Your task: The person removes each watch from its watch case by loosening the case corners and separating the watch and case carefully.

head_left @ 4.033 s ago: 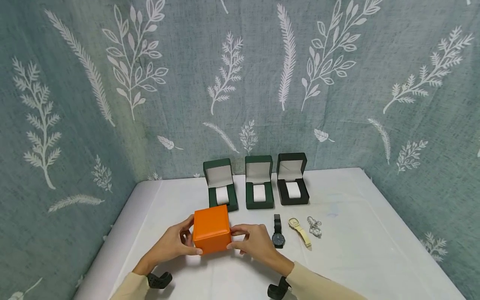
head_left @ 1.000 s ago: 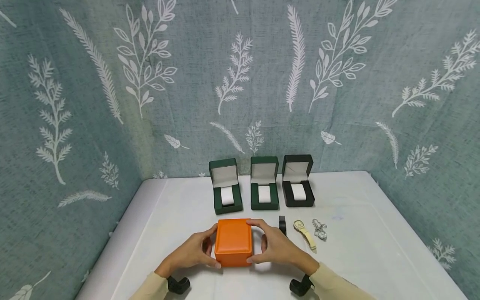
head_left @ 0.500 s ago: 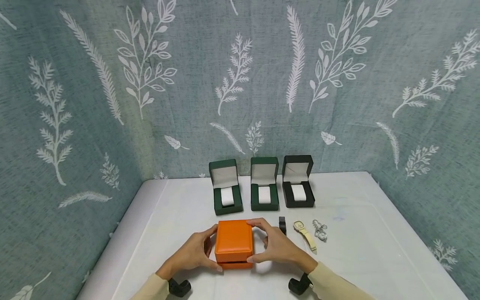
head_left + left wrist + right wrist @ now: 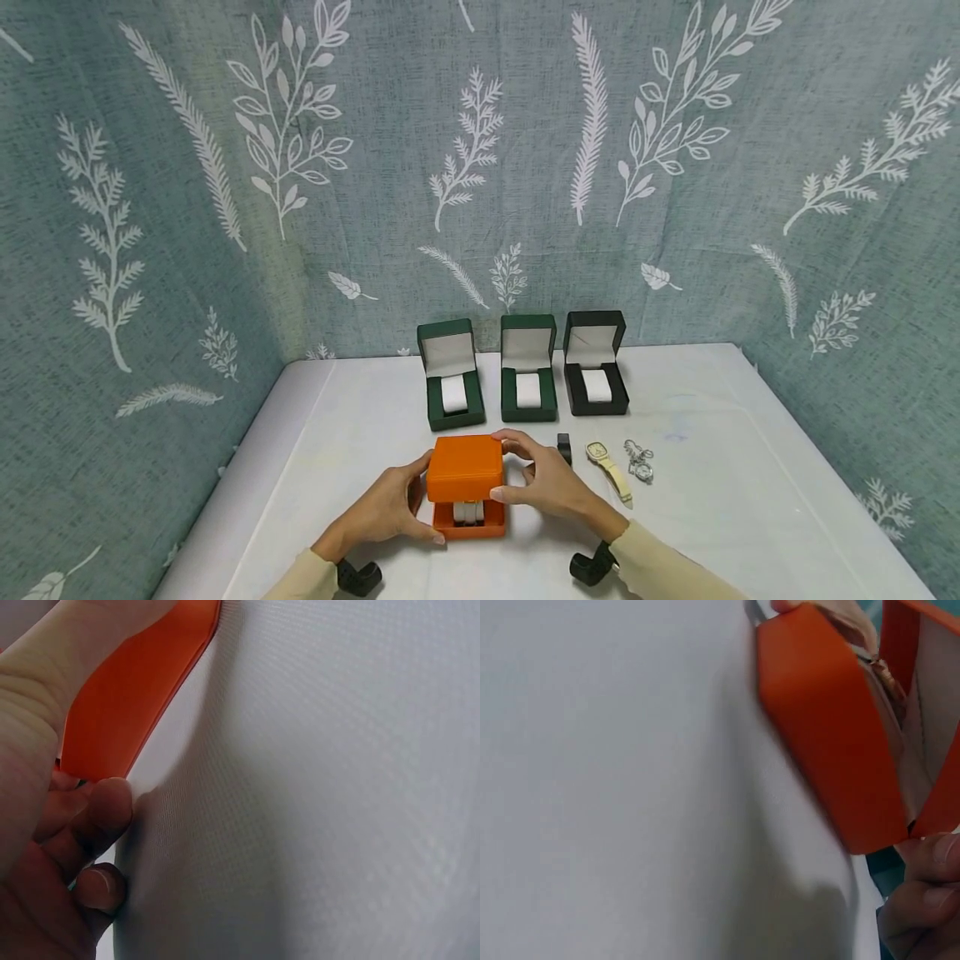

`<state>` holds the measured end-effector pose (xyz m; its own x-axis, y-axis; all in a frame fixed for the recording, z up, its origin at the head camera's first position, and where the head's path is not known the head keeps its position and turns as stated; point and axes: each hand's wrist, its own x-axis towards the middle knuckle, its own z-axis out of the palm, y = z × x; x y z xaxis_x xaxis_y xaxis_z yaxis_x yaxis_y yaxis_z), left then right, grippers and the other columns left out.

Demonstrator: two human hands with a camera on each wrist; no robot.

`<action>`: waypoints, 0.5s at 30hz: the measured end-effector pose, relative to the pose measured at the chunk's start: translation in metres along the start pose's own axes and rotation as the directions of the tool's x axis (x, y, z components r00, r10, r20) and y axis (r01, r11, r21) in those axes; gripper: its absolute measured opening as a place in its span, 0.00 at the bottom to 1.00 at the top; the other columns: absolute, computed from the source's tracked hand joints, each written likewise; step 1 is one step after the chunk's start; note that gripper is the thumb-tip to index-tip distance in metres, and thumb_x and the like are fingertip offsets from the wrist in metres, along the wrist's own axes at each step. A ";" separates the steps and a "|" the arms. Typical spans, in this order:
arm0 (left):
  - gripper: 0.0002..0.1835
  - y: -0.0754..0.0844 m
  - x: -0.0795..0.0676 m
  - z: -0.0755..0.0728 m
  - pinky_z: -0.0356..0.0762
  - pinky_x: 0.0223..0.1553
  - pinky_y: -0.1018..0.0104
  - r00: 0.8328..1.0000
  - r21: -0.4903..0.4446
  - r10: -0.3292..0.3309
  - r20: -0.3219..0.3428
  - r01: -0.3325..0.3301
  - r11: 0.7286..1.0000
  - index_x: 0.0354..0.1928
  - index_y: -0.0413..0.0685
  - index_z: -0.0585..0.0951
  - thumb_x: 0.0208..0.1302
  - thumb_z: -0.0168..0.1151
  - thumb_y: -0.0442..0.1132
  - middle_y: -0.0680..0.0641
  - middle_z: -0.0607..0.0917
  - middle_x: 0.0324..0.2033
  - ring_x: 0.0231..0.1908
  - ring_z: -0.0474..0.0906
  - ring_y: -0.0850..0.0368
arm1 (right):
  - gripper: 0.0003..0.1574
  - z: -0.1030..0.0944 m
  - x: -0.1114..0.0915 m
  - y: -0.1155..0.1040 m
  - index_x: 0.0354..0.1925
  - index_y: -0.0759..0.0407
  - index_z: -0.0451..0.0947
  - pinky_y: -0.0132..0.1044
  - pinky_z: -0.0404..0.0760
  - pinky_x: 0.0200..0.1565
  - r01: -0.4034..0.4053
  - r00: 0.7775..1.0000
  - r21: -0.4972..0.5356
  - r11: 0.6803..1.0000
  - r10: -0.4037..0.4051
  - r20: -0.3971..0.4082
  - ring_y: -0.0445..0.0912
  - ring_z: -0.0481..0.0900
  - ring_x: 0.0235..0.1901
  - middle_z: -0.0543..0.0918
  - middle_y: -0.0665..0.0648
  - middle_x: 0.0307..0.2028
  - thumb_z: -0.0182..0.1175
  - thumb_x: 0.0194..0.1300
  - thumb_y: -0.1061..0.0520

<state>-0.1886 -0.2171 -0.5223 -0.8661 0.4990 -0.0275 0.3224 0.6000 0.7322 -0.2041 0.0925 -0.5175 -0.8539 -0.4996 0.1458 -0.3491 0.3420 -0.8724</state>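
An orange watch box [image 4: 447,530] sits on the table in the head view, its lid [image 4: 465,468] tilted partly up at the front. Inside shows a pale cushion [image 4: 468,512] with what looks like a watch on it, mostly shadowed by the lid. My left hand [image 4: 382,504] grips the box's left side, thumb at the lower front corner. With thumb and fingers, my right hand [image 4: 551,479] holds the lid's right side. The right wrist view shows the orange base [image 4: 832,727] and a gap under the lid, with a rose-gold metal part [image 4: 889,679] inside.
Behind stand two green watch boxes [image 4: 435,418] [image 4: 508,412] and a black one [image 4: 577,402], lids up, white cushions inside. Right of my right hand lie a black watch [image 4: 564,446], partly hidden, a gold watch [image 4: 615,477] and a silver watch [image 4: 642,472].
The orange box came down towards me and right, onto the table. Its lid, closed a second ago, has lifted at the front with my right hand; my left hand stays at the base.
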 end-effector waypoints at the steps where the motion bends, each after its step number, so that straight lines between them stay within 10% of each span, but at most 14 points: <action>1: 0.71 0.000 0.000 0.000 0.70 0.30 0.70 1.000 0.006 0.000 0.001 0.000 1.000 0.80 0.40 0.57 0.37 0.87 0.61 0.56 0.79 0.30 0.30 0.72 0.63 | 0.43 0.000 0.000 -0.001 0.70 0.32 0.69 0.29 0.61 0.25 -0.017 1.000 0.011 1.000 0.017 -0.004 0.36 0.57 0.17 0.81 0.57 0.62 0.75 0.60 0.40; 5: 0.71 0.000 0.001 0.001 0.71 0.36 0.67 1.000 0.025 0.015 -0.006 -0.015 1.000 0.81 0.47 0.58 0.36 0.86 0.63 0.55 0.81 0.42 0.38 0.73 0.60 | 0.39 -0.002 0.004 -0.007 0.70 0.39 0.71 0.32 0.64 0.30 -0.062 0.998 0.079 0.995 0.064 -0.020 0.39 0.59 0.19 0.81 0.59 0.61 0.72 0.63 0.41; 9: 0.69 0.000 0.001 0.001 0.76 0.45 0.66 0.999 0.027 0.029 -0.014 -0.029 0.999 0.80 0.49 0.60 0.35 0.87 0.62 0.51 0.82 0.56 0.45 0.75 0.59 | 0.38 -0.004 0.008 -0.012 0.70 0.45 0.73 0.41 0.77 0.45 -0.096 0.994 0.100 0.990 0.100 -0.034 0.44 0.82 0.33 0.83 0.59 0.60 0.68 0.67 0.40; 15: 0.70 0.002 -0.001 0.002 0.74 0.41 0.65 1.000 0.026 0.019 -0.018 -0.018 1.000 0.80 0.45 0.59 0.35 0.87 0.61 0.44 0.82 0.54 0.40 0.74 0.56 | 0.36 -0.007 0.016 -0.015 0.68 0.47 0.76 0.56 0.78 0.58 -0.134 0.990 0.096 0.986 0.138 -0.041 0.52 0.83 0.58 0.85 0.58 0.56 0.66 0.69 0.36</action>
<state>-0.1867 -0.2156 -0.5223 -0.8668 0.4987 -0.0014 0.3479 0.6067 0.7148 -0.2153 0.0852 -0.4985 -0.9091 -0.4143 0.0432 -0.1931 0.3273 -0.9250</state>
